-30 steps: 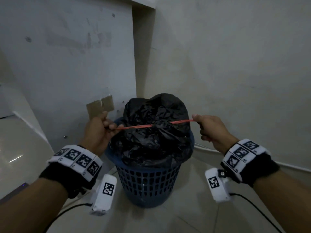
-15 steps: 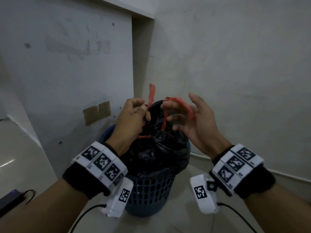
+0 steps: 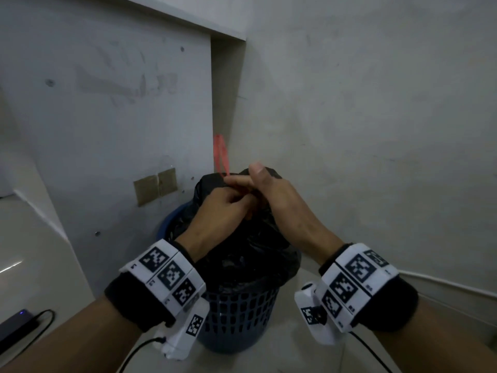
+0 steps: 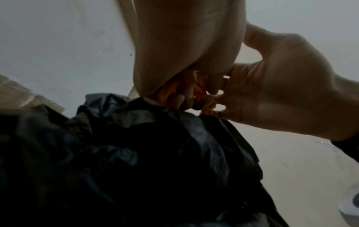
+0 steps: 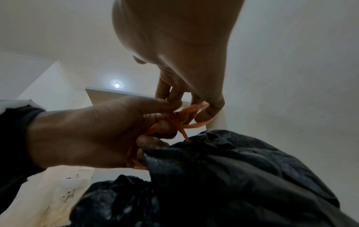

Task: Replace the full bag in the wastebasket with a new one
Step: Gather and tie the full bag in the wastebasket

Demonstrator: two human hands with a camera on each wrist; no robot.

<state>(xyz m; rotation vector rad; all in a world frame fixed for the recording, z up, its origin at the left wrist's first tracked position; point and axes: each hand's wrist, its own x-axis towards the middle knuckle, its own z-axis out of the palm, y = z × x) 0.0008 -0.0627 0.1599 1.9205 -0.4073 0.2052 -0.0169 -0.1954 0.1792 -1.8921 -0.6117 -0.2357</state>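
Observation:
A full black trash bag (image 3: pixel 250 254) bulges out of a blue slatted wastebasket (image 3: pixel 242 316) standing in a wall corner. Its red drawstring (image 3: pixel 222 154) sticks up in a loop above the bag's top. Both hands meet over the gathered neck of the bag. My left hand (image 3: pixel 223 203) grips the drawstring (image 5: pixel 174 122) in curled fingers. My right hand (image 3: pixel 266 189) pinches another strand of the drawstring (image 4: pixel 178 87) against it, thumb raised. The bag (image 4: pixel 136 161) fills the lower half of both wrist views, and the bag (image 5: pixel 223 176) is crumpled below the knot.
Grey walls close in behind and to the right of the basket. A taped cardboard patch (image 3: pixel 156 185) is on the left wall. A dark device with a cable (image 3: pixel 16 327) lies on the floor at lower left. A white cable (image 3: pixel 443 284) runs along the right wall base.
A second ago the hands pulled the drawstring taut, far apart. They have since come together above the bag, crossing the strands, and a loop now stands up.

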